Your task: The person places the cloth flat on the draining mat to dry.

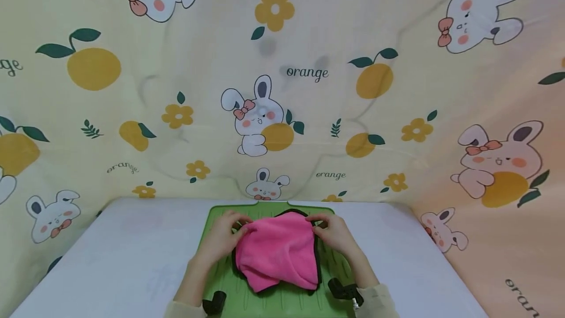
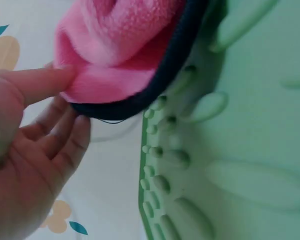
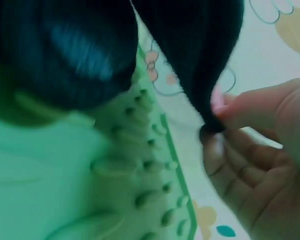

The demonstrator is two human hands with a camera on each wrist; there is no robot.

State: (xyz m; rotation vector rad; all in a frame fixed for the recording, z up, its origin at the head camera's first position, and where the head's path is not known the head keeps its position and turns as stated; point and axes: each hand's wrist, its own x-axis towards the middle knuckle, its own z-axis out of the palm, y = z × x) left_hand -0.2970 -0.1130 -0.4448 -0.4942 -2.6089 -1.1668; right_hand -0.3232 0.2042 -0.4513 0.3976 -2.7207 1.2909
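A pink fleecy cloth (image 1: 278, 251) with a black border hangs, loosely creased, over a green ridged board (image 1: 300, 304). My left hand (image 1: 222, 237) pinches its upper left edge between thumb and fingers. At the upper right corner my right hand (image 1: 337, 234) grips the cloth the same way. The left wrist view shows the pink cloth (image 2: 125, 55) held off the board, thumb on the pink face and fingers by the dark border. In the right wrist view the thumb and forefinger of the right hand (image 3: 270, 160) pinch a dark edge of the cloth (image 3: 210, 55).
The board, with raised oval bumps (image 2: 260, 185), lies on a white table (image 1: 132, 249). Behind and to the right hangs a cream curtain (image 1: 309, 28) printed with rabbits and oranges. Black mounts (image 1: 215, 303) sit at both wrists.
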